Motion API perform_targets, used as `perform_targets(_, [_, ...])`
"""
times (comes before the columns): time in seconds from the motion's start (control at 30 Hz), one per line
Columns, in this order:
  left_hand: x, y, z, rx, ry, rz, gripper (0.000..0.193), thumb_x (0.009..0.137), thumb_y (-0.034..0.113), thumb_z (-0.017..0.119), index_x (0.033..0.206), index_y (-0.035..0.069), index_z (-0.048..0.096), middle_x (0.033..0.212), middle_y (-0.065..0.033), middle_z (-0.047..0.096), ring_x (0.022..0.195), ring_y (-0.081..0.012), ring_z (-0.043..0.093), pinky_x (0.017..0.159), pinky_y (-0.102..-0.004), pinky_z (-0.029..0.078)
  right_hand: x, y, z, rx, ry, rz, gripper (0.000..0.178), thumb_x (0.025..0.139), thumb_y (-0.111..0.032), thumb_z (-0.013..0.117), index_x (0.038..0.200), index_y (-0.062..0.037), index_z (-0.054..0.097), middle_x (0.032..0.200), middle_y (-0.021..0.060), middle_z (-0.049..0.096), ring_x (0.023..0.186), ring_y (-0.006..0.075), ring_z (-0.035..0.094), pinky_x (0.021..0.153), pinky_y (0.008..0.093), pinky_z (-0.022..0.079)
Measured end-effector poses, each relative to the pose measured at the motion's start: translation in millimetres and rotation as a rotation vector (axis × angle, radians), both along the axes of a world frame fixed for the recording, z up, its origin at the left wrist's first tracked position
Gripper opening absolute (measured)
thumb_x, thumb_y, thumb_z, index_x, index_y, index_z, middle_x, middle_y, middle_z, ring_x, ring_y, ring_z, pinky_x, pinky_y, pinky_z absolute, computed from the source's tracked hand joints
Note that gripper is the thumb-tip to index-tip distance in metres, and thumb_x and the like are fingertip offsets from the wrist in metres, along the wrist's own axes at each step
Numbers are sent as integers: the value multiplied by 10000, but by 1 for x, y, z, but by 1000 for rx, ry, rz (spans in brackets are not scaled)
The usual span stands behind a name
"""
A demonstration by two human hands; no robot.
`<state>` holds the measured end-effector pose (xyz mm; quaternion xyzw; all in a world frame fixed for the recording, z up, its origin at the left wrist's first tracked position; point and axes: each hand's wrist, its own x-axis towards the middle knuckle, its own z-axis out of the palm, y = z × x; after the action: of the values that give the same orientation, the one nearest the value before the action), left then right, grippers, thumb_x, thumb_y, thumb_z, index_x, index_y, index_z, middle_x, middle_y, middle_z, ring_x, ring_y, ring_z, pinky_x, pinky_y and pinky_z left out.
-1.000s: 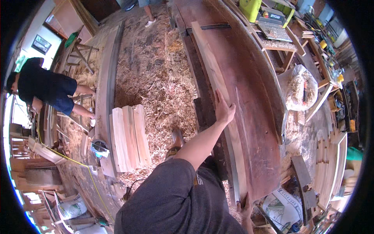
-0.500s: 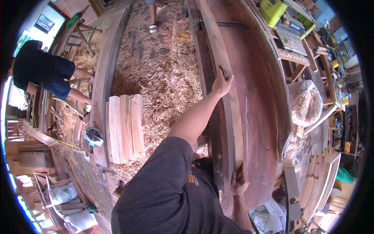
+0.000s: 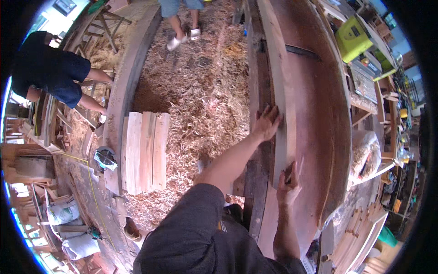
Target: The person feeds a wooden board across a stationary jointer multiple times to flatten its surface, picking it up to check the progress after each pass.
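A long pale wooden beam (image 3: 281,82) stands on edge along the dark workbench in front of me. My left hand (image 3: 268,124) lies against the beam's left side, its fingers stretched out and a little apart. Closer to me, my right hand (image 3: 288,185) is at the beam's near end, with thumb and fingers bent around its right edge. Part of that grip is hidden. Right of the beam lies a wide reddish-brown wood slab (image 3: 315,118) with a dark slot across its far part.
Short squared timbers (image 3: 147,153) lie side by side at left, near a circular saw (image 3: 106,158). Wood shavings (image 3: 200,100) cover the floor. One person in dark clothes (image 3: 54,68) bends at far left; another's legs (image 3: 178,27) are ahead. A yellow-green machine (image 3: 353,39) stands far right.
My left hand has gone from gripping over the beam to lying against its side, nearer my right hand. The person ahead has come closer. My view has shifted, moving the bench rightward.
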<state>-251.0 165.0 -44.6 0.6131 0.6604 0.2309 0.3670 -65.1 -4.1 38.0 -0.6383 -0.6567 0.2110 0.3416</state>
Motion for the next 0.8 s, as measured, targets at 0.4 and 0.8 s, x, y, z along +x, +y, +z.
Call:
perform_targets(0.4, [0,4,-22,214,138,51,585,1058,320,396,1575,52,338,1630,-78,377,1529,-271,288,1224,-599,206,-80,184,-9,-198,-206,-75,594,896,-239,699,1469,-158,564,1016,214,741,858,370,745,759,460,590])
perform_targets(0.8, [8,11,-32,363,105,59,617,959,232,587,1530,68,424,1537,-83,499,1447,-276,397,1102,-680,314,-183,486,-44,2,-314,-113,595,880,-446,640,1455,-315,566,1045,184,743,985,402,710,873,517,564])
